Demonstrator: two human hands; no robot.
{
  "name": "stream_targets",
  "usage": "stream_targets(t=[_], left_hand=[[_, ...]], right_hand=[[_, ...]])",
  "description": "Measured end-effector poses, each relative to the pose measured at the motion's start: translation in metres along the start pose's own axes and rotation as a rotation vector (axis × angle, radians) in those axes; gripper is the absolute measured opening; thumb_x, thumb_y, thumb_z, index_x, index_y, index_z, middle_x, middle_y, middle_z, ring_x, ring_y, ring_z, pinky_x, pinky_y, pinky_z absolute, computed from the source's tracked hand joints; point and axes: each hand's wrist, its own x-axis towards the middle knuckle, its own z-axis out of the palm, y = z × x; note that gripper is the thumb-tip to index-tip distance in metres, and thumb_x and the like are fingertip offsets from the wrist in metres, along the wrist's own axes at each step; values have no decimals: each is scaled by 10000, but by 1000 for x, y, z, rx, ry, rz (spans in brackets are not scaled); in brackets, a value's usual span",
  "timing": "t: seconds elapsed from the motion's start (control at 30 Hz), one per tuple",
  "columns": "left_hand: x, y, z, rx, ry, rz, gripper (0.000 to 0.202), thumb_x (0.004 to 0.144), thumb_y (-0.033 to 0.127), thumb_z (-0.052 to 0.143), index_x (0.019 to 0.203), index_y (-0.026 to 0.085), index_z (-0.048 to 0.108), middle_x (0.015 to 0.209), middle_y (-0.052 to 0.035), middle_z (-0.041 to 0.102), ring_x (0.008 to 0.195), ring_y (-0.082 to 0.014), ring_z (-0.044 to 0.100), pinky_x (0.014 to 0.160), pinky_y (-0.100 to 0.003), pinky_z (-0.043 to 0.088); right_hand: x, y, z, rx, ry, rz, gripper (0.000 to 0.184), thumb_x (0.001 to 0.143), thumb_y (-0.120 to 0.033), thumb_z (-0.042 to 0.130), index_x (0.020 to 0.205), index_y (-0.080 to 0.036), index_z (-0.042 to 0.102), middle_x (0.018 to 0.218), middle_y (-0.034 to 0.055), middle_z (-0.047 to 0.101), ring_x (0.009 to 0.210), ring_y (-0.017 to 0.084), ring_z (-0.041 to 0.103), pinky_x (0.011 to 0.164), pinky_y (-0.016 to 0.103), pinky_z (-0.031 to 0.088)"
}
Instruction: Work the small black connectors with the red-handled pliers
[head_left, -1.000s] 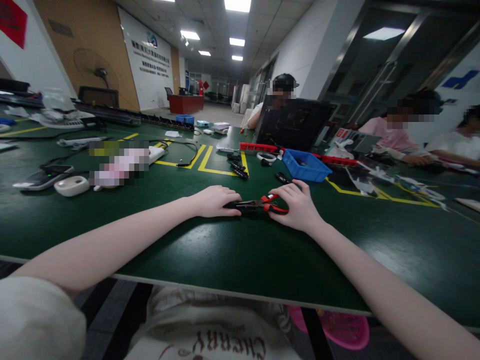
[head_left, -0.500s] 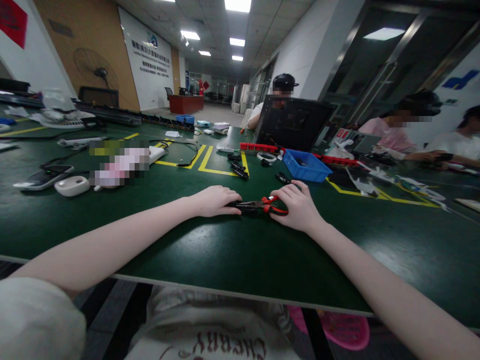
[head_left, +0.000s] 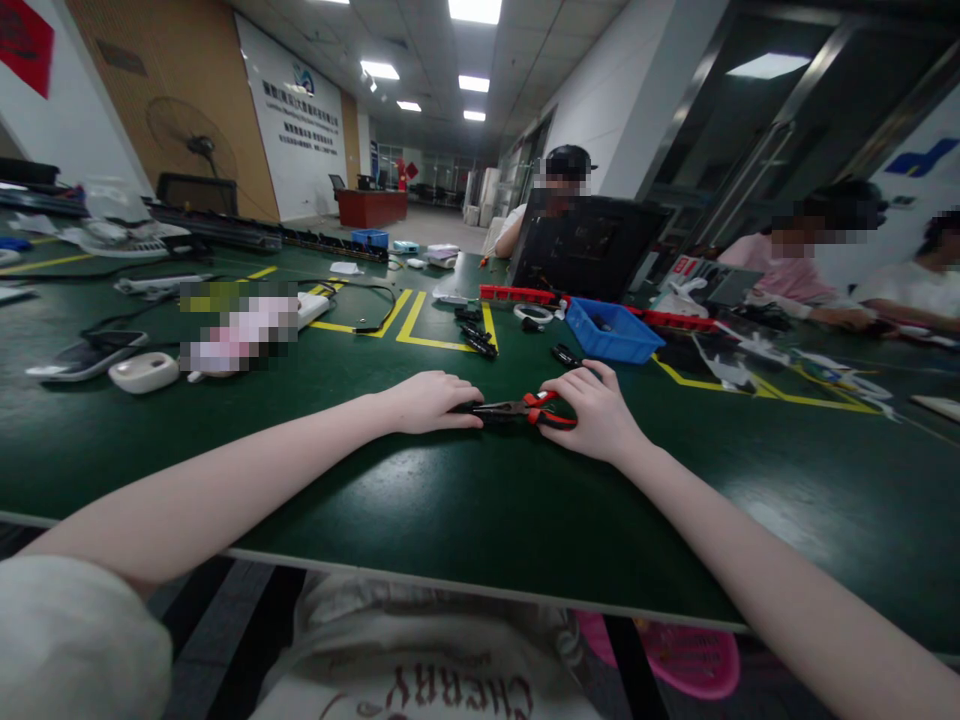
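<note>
Both my hands rest on the green table (head_left: 465, 500) near its middle. My right hand (head_left: 592, 412) is closed round the red handles of a pair of pliers (head_left: 517, 408) whose dark jaws point left. My left hand (head_left: 429, 401) lies knuckles-up at the jaw tips, fingers curled over a small dark part that I cannot make out. The pliers lie almost flat on the table between the two hands.
A blue bin (head_left: 611, 332) stands just beyond my right hand, with black parts (head_left: 478, 338) and a red strip (head_left: 517, 294) near it. Phone (head_left: 86, 355) and white device (head_left: 142, 371) lie at left. Other people sit at the far right and behind a black case (head_left: 585, 250).
</note>
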Motion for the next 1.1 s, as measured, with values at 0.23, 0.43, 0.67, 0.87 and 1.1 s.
stream_targets(t=[0.23,0.43,0.67,0.87,1.1], left_hand=[[0,0,0,8,-9,-3,382,977,488,451,1154,177,585,982,-66,666,870,-221,635,747,-299,426],[0,2,-2,-6,-10,-49,389,930,526,516,1114,188,571,927,-61,658,835,-223,633,703,-289,419],[-2,4,-3,-44,-1,-60,369,915,505,554,1115,195,539,897,-44,651,806,-220,622,644,-273,385],[-1,3,-2,-55,3,-55,365,916,502,555,1110,192,538,897,-36,651,790,-212,611,642,-269,380],[0,2,-2,-25,6,0,356,953,491,497,1118,182,563,979,-54,656,835,-209,620,708,-283,405]], right_hand=[[0,-1,-1,-72,9,-25,329,754,-392,629,1026,-207,638,946,92,672,976,285,583,1038,500,303],[1,-1,-2,-48,-2,-32,329,734,-401,642,1005,-215,651,911,85,673,941,284,587,1028,502,321],[1,-2,-2,-18,-29,-24,293,729,-406,638,949,-212,631,875,77,670,891,264,606,1031,488,328],[1,-2,-3,-8,-50,-18,298,725,-409,643,937,-201,622,872,80,666,887,261,610,1036,485,327],[2,-1,-3,-33,-57,-36,302,741,-414,626,953,-199,623,882,79,663,900,258,598,1043,473,315]])
